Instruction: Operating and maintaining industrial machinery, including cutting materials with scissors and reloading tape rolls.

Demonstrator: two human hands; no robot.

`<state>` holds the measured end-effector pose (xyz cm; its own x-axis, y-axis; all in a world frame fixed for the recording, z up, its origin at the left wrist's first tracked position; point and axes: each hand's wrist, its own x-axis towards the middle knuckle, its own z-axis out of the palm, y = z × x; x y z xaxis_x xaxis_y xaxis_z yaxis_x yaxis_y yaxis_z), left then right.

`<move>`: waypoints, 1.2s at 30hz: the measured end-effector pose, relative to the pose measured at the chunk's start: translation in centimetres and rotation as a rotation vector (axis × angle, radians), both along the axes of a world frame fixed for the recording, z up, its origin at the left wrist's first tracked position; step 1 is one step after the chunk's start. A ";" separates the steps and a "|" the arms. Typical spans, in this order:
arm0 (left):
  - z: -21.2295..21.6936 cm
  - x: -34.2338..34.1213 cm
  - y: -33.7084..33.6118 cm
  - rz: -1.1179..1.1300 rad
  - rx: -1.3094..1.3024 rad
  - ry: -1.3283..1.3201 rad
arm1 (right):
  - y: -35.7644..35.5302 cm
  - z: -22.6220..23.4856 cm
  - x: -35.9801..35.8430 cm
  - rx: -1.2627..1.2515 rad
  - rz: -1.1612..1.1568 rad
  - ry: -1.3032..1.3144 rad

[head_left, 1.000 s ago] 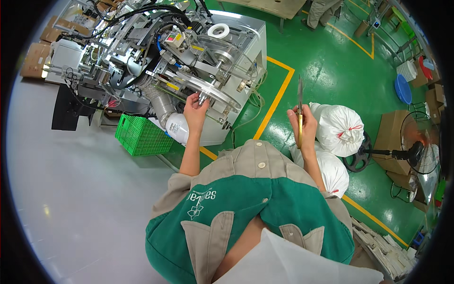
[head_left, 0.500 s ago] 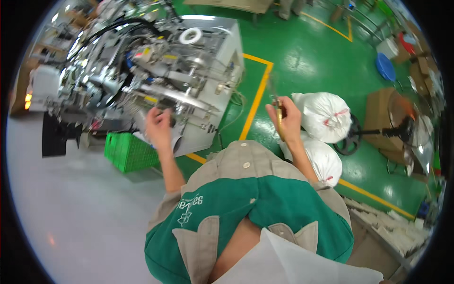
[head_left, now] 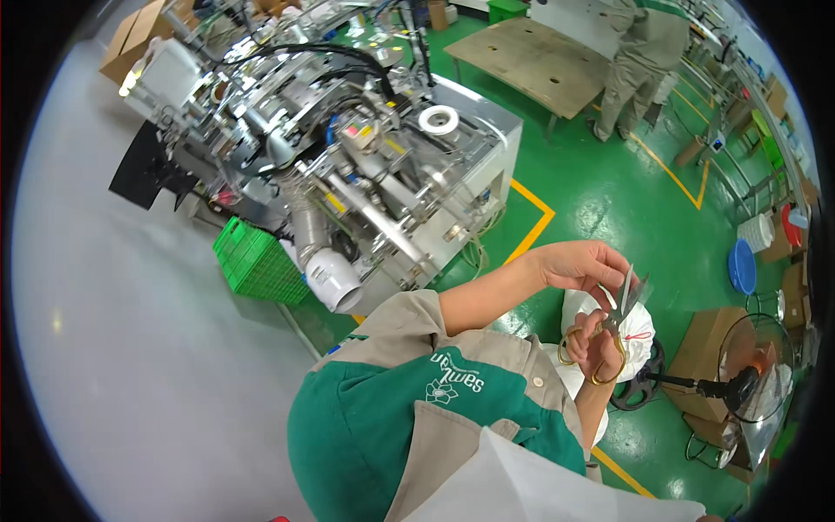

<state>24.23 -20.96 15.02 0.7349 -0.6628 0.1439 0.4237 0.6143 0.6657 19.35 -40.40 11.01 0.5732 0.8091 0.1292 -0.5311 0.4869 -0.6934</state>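
My right hand [head_left: 597, 341] grips a pair of scissors [head_left: 623, 298] by their gold loop handles, blades pointing up. My left hand [head_left: 577, 264] reaches across my chest, and its fingertips close on the scissor blades. Whether anything small sits between the fingers and the blades is too blurred to tell. Both hands are in front of me at the right, above a tied white sack [head_left: 639, 341] on the green floor. The metal machine [head_left: 374, 183] with its tubes, cables and white tape roll [head_left: 438, 118] stands to the left, away from both hands.
A green plastic crate [head_left: 254, 261] sits at the machine's foot, beside yellow floor lines [head_left: 532, 228]. A standing fan [head_left: 746, 374] and a cardboard box [head_left: 706, 348] are at the right. A wooden table [head_left: 532, 61] and another person [head_left: 633, 61] are at the far end.
My left hand has left the machine and swung right to meet the scissors. My right hand has lowered slightly. My head has turned, so the machine now sits further left and higher.
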 end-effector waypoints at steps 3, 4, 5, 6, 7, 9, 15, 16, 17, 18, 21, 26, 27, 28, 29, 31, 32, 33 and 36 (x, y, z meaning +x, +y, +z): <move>-2.1 5.1 -1.9 -0.129 -0.045 -0.011 | -1.1 -0.7 3.1 0.090 0.120 -0.040; -3.0 6.9 -2.7 -0.143 -0.045 -0.066 | -1.4 -0.6 4.1 0.059 0.127 -0.015; -3.6 9.2 -3.8 -0.169 -0.042 -0.123 | -1.8 -1.2 5.8 0.062 0.136 -0.089; -2.7 10.6 -5.1 -0.197 -0.024 -0.181 | -2.6 -2.2 7.1 0.062 0.114 -0.081; -1.7 12.8 -5.1 -0.076 0.135 -0.243 | -3.3 -3.2 8.7 0.063 0.091 -0.072; -1.9 17.8 -4.6 0.174 0.250 -0.256 | -1.9 -0.7 12.3 0.110 -0.065 0.179; -6.6 35.1 -2.3 0.929 0.287 0.133 | 1.2 2.2 26.1 0.293 0.155 0.354; -6.9 37.1 -0.3 0.985 0.296 0.123 | 2.2 2.5 27.1 0.274 0.131 0.164; -6.5 38.9 1.4 1.050 0.293 0.109 | 2.7 3.4 29.2 0.232 0.107 0.073; -6.4 39.8 2.9 0.988 0.326 0.060 | 3.6 3.6 31.0 0.195 0.077 0.004; -3.6 41.1 5.6 0.889 0.170 0.047 | 6.0 3.3 37.0 0.131 0.035 0.034; -1.7 41.7 11.5 0.970 0.189 0.015 | 10.5 2.9 45.8 0.041 0.074 0.100; -1.7 42.0 12.7 1.015 0.186 0.000 | 12.0 2.7 47.4 0.011 0.102 0.079; -1.8 42.3 14.0 1.064 0.184 -0.016 | 13.5 3.0 48.8 -0.003 0.089 0.078; -1.9 42.4 15.2 1.119 0.189 -0.026 | 15.3 2.9 50.1 -0.110 0.038 0.008; -2.1 42.6 17.0 1.311 0.274 -0.040 | 18.9 2.7 52.6 -0.319 -0.066 -0.170; -2.9 43.0 17.8 1.396 0.381 -0.032 | 20.9 2.1 53.8 -0.418 -0.164 -0.248; -3.4 43.4 18.4 1.387 0.423 -0.027 | 22.7 1.8 55.0 -0.449 -0.220 -0.367; -4.0 45.6 18.7 1.411 0.493 -0.028 | 26.5 1.0 58.6 -0.407 -0.210 -0.453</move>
<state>69.86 -2.27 11.01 0.7960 0.5871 0.1474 -0.3277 0.2132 0.9204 77.99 -13.90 11.99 0.6857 0.7206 0.1023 -0.0641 0.1998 -0.9777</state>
